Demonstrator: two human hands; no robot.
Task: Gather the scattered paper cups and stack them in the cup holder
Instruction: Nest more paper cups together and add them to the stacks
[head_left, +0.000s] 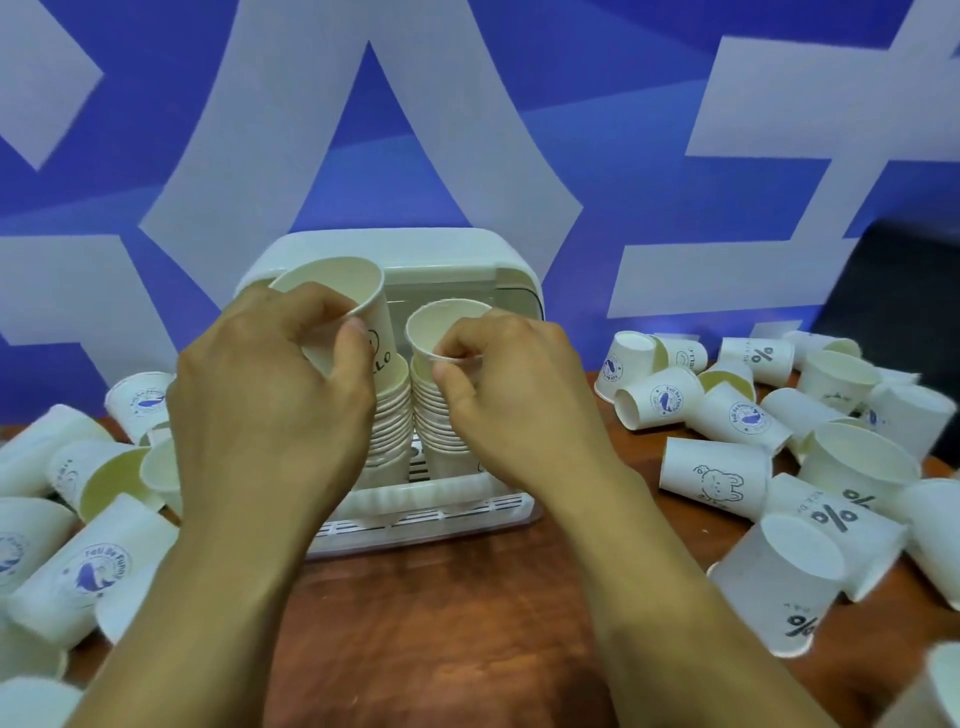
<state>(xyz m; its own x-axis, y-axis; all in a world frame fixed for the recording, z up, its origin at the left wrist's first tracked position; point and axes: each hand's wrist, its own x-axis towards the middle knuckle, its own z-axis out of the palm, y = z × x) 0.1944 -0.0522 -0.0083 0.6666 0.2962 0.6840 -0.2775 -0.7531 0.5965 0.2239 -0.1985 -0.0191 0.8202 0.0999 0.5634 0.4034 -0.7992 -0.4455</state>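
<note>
The white plastic cup holder (519, 280) stands at the back of the brown wooden desk (441, 623), against a blue wall (467, 156) with pale shapes. It has a rounded hood and a slotted base, and 2 nested stacks of white paper cups stand close side by side inside it. The left hand (270, 395) grips a tilted cup (332, 286), mouth towards the camera and dark lettering on its side, just above the left stack (392, 415). The right hand (514, 395) pinches the rim of the top cup (436, 325) on the right stack (431, 415). Loose cups printed with round blue logos, a bear or % signs lie on their sides or upside down on both sides of the holder, the left heap (98, 561) and the right heap (711, 478)
</note>
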